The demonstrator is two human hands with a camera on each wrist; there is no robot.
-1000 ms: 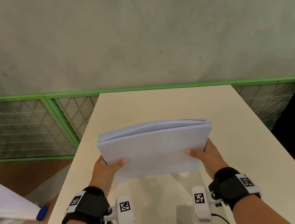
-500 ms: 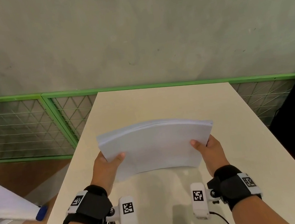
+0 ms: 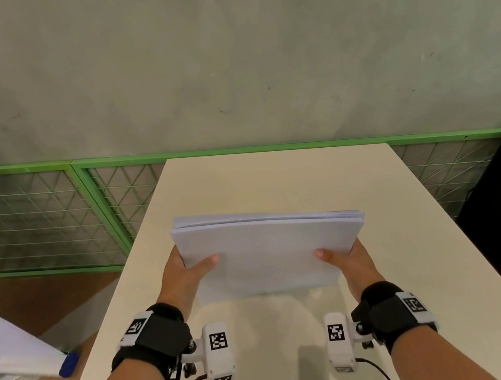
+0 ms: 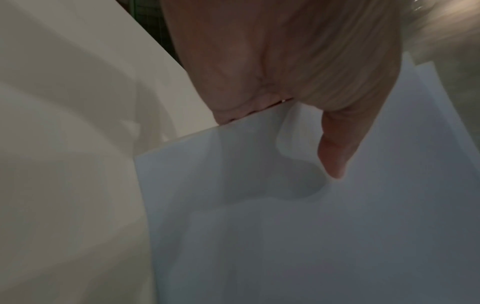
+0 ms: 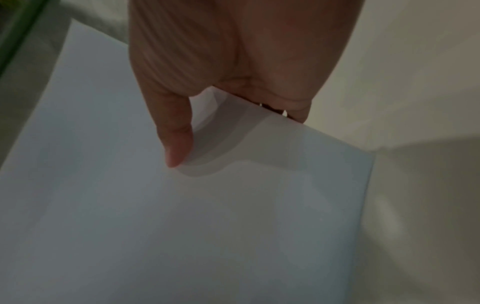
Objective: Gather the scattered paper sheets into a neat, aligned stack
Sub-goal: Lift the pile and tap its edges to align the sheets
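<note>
Paper stack (image 3: 267, 252): white sheets, standing on lower edge on beige worktop (image 3: 273, 180), tilted. Left hand (image 3: 184, 276) grip: thumb on front face, fingers behind left edge. Right hand (image 3: 349, 259) grip: same, right edge.

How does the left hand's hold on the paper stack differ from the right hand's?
The left hand holds the paper stack at its left edge, the right hand at its right edge. The left thumb sits higher up the sheet than the right thumb. Both have the thumb on top, fingers hidden behind.
</note>
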